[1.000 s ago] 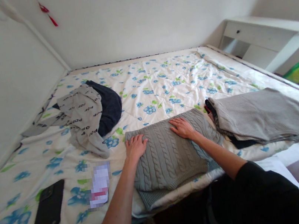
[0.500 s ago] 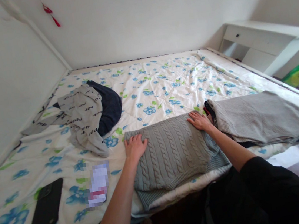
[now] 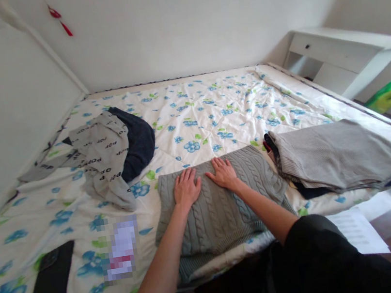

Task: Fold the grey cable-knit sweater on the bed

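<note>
A grey cable-knit sweater, folded into a rough rectangle, lies at the bed's near edge with its ribbed hem toward me. My left hand rests flat on its upper middle, fingers stretched out. Close by on the right, my right hand also lies flat on the knit, fingers spread near the sweater's far edge. Neither hand grips the fabric. To the right sits a stack of folded clothes with a light grey ribbed garment on top and darker layers beneath.
A grey printed garment and a dark navy garment lie crumpled on the flowered bedsheet. A black phone and a blurred-out item are at left. Printed paper lies low at right, beyond the bed's edge.
My hands have come closer together on the sweater: the right slid left from the far right corner, the left shifted slightly right. The view has turned slightly to the right.
</note>
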The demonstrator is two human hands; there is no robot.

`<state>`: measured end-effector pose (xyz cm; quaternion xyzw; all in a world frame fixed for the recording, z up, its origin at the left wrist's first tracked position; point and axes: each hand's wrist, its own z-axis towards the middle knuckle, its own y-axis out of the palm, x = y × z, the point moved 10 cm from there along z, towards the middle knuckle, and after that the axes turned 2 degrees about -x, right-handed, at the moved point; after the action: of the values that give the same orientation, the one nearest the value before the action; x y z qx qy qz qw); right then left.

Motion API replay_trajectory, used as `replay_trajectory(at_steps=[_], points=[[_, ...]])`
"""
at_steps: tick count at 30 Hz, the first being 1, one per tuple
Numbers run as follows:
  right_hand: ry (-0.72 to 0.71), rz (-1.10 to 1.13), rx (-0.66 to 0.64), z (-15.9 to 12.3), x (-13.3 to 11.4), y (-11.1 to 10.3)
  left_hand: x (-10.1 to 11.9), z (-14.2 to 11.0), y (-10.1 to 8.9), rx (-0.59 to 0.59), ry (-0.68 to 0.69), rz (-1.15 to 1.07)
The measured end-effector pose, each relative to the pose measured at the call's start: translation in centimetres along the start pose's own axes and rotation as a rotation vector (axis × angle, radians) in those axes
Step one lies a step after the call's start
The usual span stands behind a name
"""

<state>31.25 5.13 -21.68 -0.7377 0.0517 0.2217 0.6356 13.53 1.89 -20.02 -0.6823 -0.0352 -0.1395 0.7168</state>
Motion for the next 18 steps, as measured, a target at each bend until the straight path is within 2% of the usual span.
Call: replay_trajectory(at_steps=[4, 8, 11, 14, 18], points=[[0.106, -0.056, -0.011, -0.7, 8.0, -2.0, -4.2, -0.4, -1.0, -0.006, -0.073, 0.047], [0.240, -0.096, -0.027, -2.2, 16.7, -4.2, -6.5, -0.4, -1.0, -0.029, -0.092, 0.057], [0.314, -0.048, -0.060, -3.0, 21.9, -5.0, -7.9, -0.4, -1.3, -0.030, -0.147, 0.049], [0.293, 0.024, -0.092, -3.5, 24.2, -4.9, -8.9, -0.6, -1.7, -0.060, -0.204, 0.008], [0.257, 0.132, -0.039, -4.8, 24.7, -4.9, -9.8, -1.9, -2.2, -0.058, -0.283, -0.063]])
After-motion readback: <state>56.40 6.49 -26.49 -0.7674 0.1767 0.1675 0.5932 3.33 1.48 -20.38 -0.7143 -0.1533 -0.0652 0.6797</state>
